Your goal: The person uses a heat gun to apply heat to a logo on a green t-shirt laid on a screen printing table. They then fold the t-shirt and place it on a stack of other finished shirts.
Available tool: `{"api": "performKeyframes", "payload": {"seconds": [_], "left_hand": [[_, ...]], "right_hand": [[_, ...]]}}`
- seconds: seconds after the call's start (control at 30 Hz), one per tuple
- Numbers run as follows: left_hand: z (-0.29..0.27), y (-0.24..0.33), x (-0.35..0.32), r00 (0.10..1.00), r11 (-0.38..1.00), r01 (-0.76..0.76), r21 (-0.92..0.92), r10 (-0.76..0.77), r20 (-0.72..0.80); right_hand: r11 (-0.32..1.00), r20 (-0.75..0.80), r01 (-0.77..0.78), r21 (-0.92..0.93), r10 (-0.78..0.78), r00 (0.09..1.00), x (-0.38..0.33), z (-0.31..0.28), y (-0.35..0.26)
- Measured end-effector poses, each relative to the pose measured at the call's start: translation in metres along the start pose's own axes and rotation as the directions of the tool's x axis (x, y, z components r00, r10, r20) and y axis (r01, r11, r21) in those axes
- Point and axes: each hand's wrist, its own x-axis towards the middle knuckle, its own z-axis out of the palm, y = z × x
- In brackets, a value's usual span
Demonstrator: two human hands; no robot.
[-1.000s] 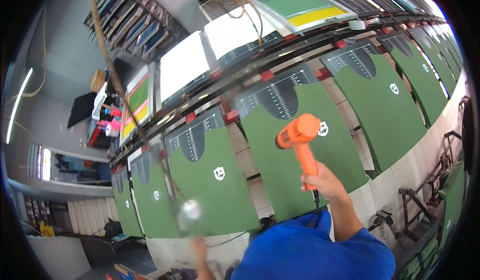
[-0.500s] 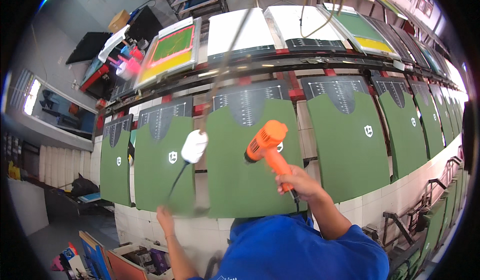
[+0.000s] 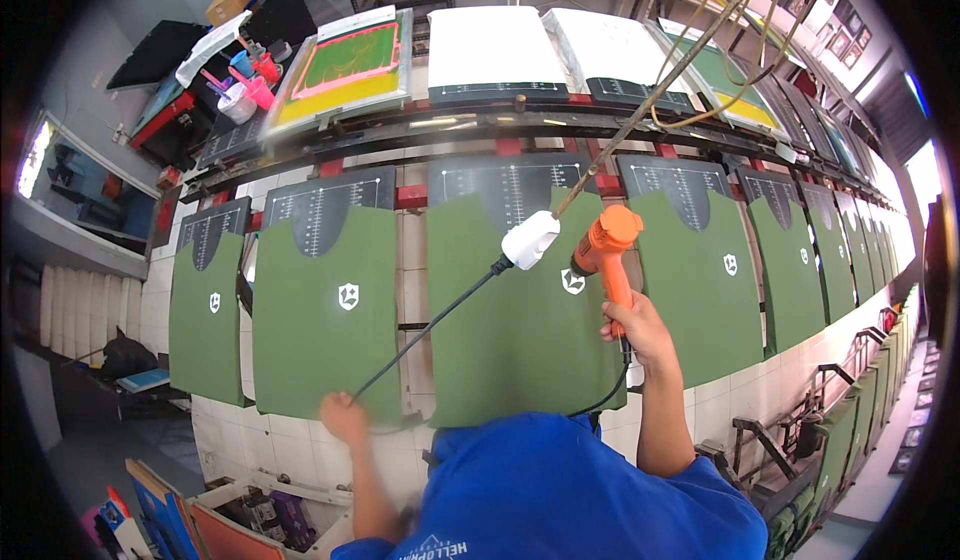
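My right hand [image 3: 642, 330] is wrapped round the handle of an orange heat gun [image 3: 608, 235], its dark nozzle tilted down to the left. Below the nozzle lies a green fabric piece [image 3: 510, 340] with a white shield print [image 3: 573, 281] on it. Closed round a black power cord [image 3: 425, 330], my left hand [image 3: 345, 417] is low at the left. The cord runs up to a white socket connector [image 3: 530, 240], which hangs from a tan cable [image 3: 620, 145] above the middle fabric piece.
More green fabric pieces [image 3: 325, 330] lie on dark ruled boards [image 3: 325, 195] in a row to both sides. A long black rail [image 3: 450, 125] runs behind them, with printing screens [image 3: 345, 65] beyond. Ink pots [image 3: 238, 105] stand at the back left; a box of items [image 3: 270, 520] is at lower left.
The white connector and its cable have swung right, drawing the black cord longer. My right hand has moved the heat gun right, its nozzle now steeper. My left hand has shifted slightly right.
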Motion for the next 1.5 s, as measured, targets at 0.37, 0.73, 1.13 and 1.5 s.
{"api": "performKeyframes", "payload": {"seconds": [0.37, 0.73, 1.13, 1.5], "left_hand": [[0.012, 0.006, -0.001, 0.993, 0.998, 0.058, 0.037, -0.053, -0.110], [0.012, 0.004, -0.004, 0.996, 0.996, 0.063, 0.062, -0.059, -0.065], [0.011, 0.001, -0.003, 0.997, 0.997, 0.071, 0.038, -0.070, -0.034], [0.011, 0.000, -0.001, 0.997, 0.998, 0.056, 0.032, -0.055, -0.045]], "right_hand": [[1.000, 0.016, 0.015, -0.023, -0.015, 1.000, -0.004, 0.017, 0.005], [1.000, -0.005, 0.003, -0.016, -0.003, 1.000, 0.001, 0.025, 0.006], [0.999, -0.011, 0.008, -0.054, -0.008, 1.000, 0.002, 0.026, 0.007], [0.997, 0.006, -0.006, -0.077, 0.007, 1.000, -0.009, 0.027, 0.006]]}}
